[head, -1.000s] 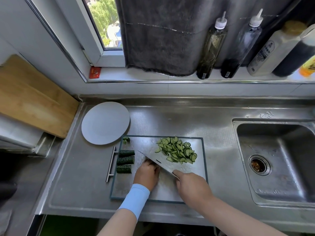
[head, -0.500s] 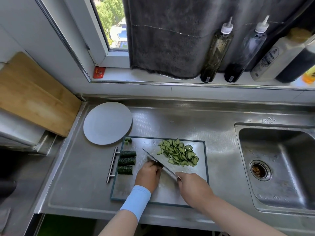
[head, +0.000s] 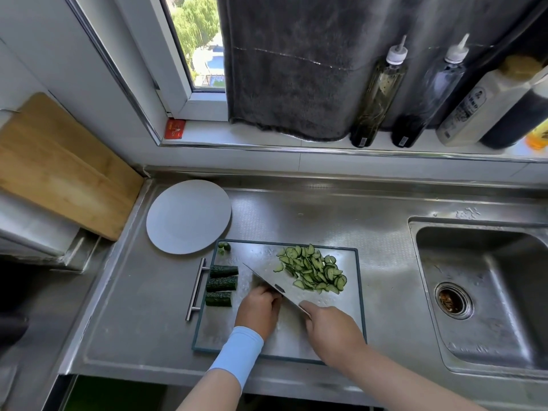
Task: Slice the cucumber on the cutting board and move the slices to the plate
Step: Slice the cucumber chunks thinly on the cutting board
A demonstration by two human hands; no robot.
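Now the right hand (head: 332,324) grips the knife (head: 264,278), its blade slanted across the cutting board (head: 255,256). The left hand (head: 259,310) lies curled beside the blade; what it holds, if anything, is hidden. Cucumber slices (head: 314,271) pile at the board's far right and three chunks (head: 221,284) lie at its left. The plate (head: 188,216) sits just beside its far-left corner.

The left hand (head: 259,308) is covering whatever is lying beneath it on the cutting board (head: 261,256), its fingertips disappearing behind the blade of the knife (head: 267,280). The right hand (head: 332,327) is wrapping the handle out of sight. At three o'clock the sink (head: 462,256) is running off the edge; at nine o'clock, the wooden board (head: 59,170) too.
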